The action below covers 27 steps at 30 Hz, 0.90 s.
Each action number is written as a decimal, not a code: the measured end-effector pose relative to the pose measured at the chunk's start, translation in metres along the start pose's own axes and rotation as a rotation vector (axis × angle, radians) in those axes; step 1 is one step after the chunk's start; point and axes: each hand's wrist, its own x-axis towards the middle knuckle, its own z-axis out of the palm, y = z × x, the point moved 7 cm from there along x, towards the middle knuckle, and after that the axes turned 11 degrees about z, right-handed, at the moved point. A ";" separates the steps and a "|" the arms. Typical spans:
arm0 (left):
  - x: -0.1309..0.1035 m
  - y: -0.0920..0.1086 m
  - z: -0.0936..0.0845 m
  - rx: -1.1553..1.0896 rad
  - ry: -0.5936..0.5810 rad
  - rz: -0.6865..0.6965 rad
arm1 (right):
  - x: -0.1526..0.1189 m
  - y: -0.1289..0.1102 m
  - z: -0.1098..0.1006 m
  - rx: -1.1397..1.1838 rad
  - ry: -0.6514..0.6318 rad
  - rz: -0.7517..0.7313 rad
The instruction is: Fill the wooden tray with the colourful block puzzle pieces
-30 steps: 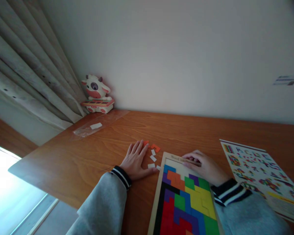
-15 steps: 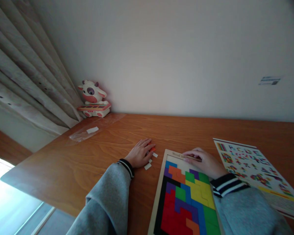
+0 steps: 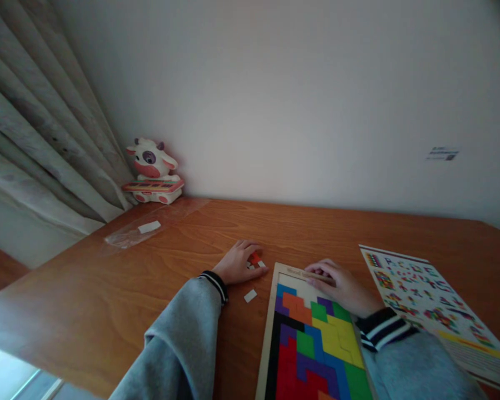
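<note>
My left hand (image 3: 240, 263) rests on the table left of the puzzle board, its fingers spread around a few small pieces, an orange-red one (image 3: 255, 258) among them. A small white piece (image 3: 250, 295) lies just below that hand. The wooden frame (image 3: 265, 347) holds colourful block pieces, with a pale bare strip along its top. Over the frame's top edge, my right hand (image 3: 332, 280) has its fingers curled, the thumb on one side of the rim and the fingers on the other.
A printed pattern sheet (image 3: 425, 289) lies right of the board. At the back left stands a cow toy (image 3: 154, 171) with a keyboard, beside clear plastic wrap (image 3: 127, 238) with a white label. A curtain (image 3: 37, 122) hangs at the left; a wall (image 3: 295, 100) rises behind.
My left hand's fingers have shifted over the small pieces, and one white piece now lies apart below it. My right hand stays at the frame's top edge. The view has turned slightly.
</note>
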 end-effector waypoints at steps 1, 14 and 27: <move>0.000 -0.001 -0.001 -0.018 0.016 -0.001 | 0.003 -0.003 0.002 -0.005 -0.006 -0.008; -0.011 -0.008 -0.018 -0.037 0.116 -0.038 | 0.011 -0.007 0.007 0.007 0.093 -0.065; -0.038 -0.022 -0.040 -0.052 0.030 -0.048 | 0.008 -0.009 0.007 -0.017 0.104 -0.075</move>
